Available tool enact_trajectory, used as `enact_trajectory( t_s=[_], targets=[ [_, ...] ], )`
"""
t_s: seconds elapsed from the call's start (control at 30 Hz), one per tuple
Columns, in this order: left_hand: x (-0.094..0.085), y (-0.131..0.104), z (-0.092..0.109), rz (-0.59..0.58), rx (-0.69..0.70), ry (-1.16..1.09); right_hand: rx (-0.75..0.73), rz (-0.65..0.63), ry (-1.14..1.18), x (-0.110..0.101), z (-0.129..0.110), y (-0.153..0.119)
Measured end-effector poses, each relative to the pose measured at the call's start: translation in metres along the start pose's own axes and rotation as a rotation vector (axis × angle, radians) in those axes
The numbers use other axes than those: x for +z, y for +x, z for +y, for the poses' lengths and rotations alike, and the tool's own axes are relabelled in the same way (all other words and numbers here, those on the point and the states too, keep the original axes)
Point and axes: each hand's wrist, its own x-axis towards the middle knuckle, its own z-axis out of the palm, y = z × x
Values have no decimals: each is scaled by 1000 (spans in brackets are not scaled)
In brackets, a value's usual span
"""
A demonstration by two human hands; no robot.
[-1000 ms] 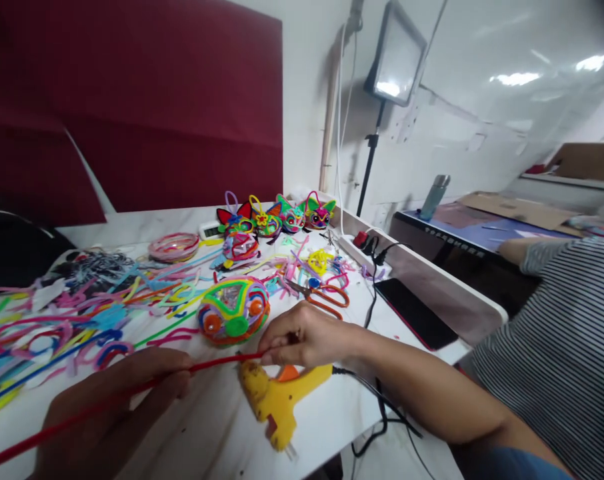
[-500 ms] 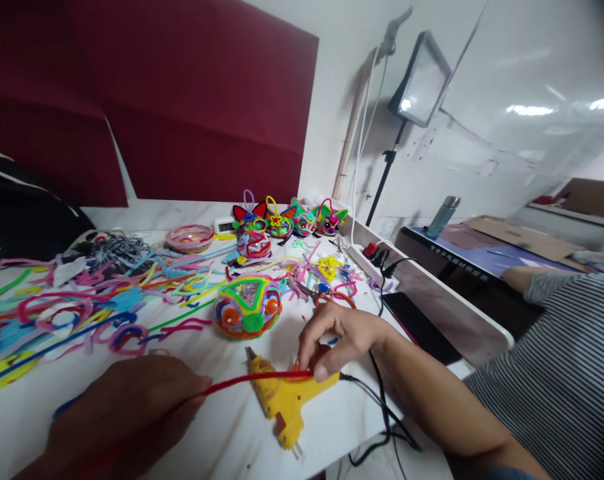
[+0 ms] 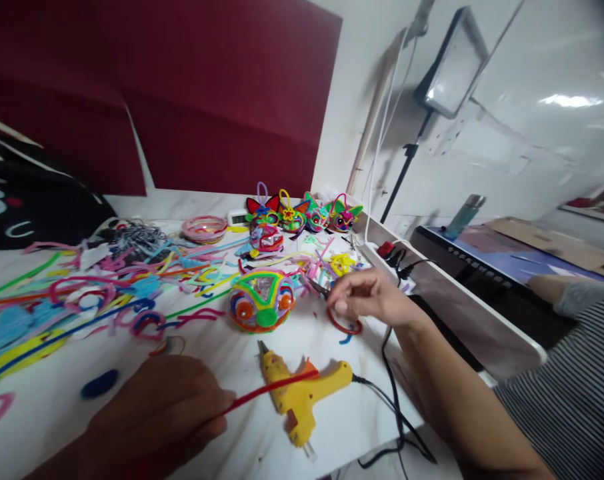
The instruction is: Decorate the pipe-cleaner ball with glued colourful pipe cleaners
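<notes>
My left hand (image 3: 167,407) is closed on a red pipe cleaner (image 3: 277,385), whose free end sticks out to the right above the yellow glue gun (image 3: 302,397). The glue gun lies on the white table with its nozzle pointing away. My right hand (image 3: 365,298) has its fingers closed at the scissors (image 3: 352,328); an orange-red handle loop shows below the fingers and the dark blades point left. Left of the scissors sits a round, colourful pipe-cleaner animal head (image 3: 262,303) with orange eyes and a green nose.
Loose pipe cleaners (image 3: 97,293) cover the table's left side. Several finished animal heads (image 3: 317,215) stand at the back by a coiled pink ring (image 3: 205,229). Black cords (image 3: 395,393) run along the right edge. Another person's striped shirt (image 3: 572,380) is at the right.
My right hand has let go of the red pipe cleaner and moved up and right to the scissors. My left hand still holds the pipe cleaner. The view has shifted left.
</notes>
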Motion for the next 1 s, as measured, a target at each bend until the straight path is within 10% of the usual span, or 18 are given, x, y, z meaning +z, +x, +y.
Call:
enact_trajectory(
  t_s=[0.13, 0.3, 1.0],
  targets=[
    [-9, 22, 4, -139, 190, -53, -6, -357, -259, 31, -8, -9],
    [-2, 25, 10, -8, 130, -89, -46, -542, -331, 53, -2, -9],
    [9, 14, 1, -80, 245, 9, 173, -370, -276, 54, 18, 1]
  ],
)
